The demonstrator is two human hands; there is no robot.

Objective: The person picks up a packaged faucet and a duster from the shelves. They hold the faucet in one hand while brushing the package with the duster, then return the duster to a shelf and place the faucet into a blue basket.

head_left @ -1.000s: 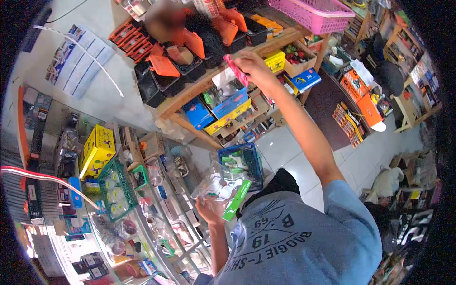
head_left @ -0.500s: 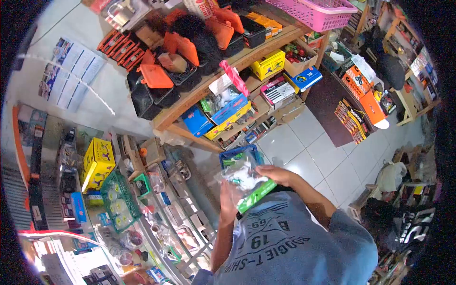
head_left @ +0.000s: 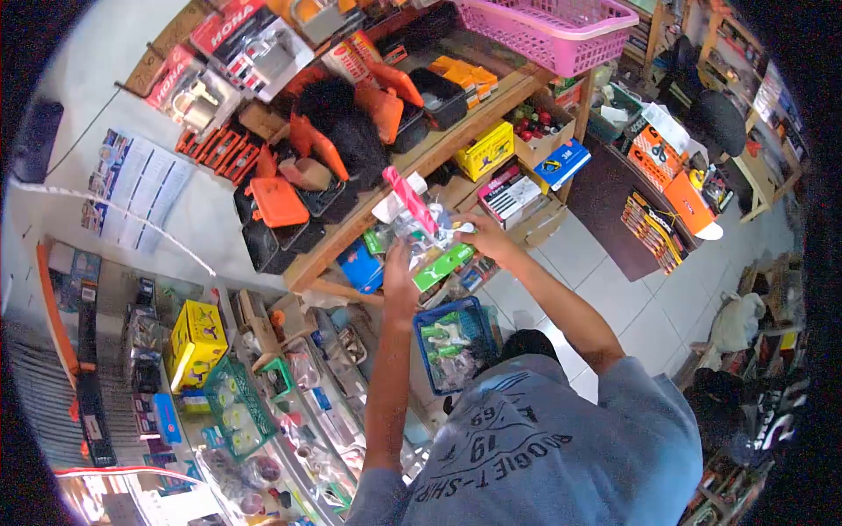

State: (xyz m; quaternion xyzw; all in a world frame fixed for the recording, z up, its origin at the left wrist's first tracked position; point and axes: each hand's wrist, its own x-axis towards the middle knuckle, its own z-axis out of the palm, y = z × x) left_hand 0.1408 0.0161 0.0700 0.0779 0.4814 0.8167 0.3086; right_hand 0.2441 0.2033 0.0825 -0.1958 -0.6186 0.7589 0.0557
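Observation:
Both my arms reach forward to the lower shelf of the wooden rack. Between my hands is a clear plastic package with a green card edge (head_left: 444, 267). My left hand (head_left: 400, 273) is at the package's left side, its fingers partly hidden. My right hand (head_left: 482, 237) pinches the top right part of the package. Just behind it, a pink strip (head_left: 410, 200) stands up among the goods on the shelf. Below my hands, a blue basket (head_left: 479, 326) holds several similar green and clear packages.
Black bins with orange lids (head_left: 279, 202) line the upper shelf (head_left: 474, 118), beside a pink basket (head_left: 574, 44). A glass counter with a green basket (head_left: 250, 394) stands at the left. To the right are a dark table (head_left: 605, 230) and crowded shelves.
Both hands have moved forward and up with the package, from above the blue basket to the lower shelf. The blue basket is now uncovered. The view has shifted slightly.

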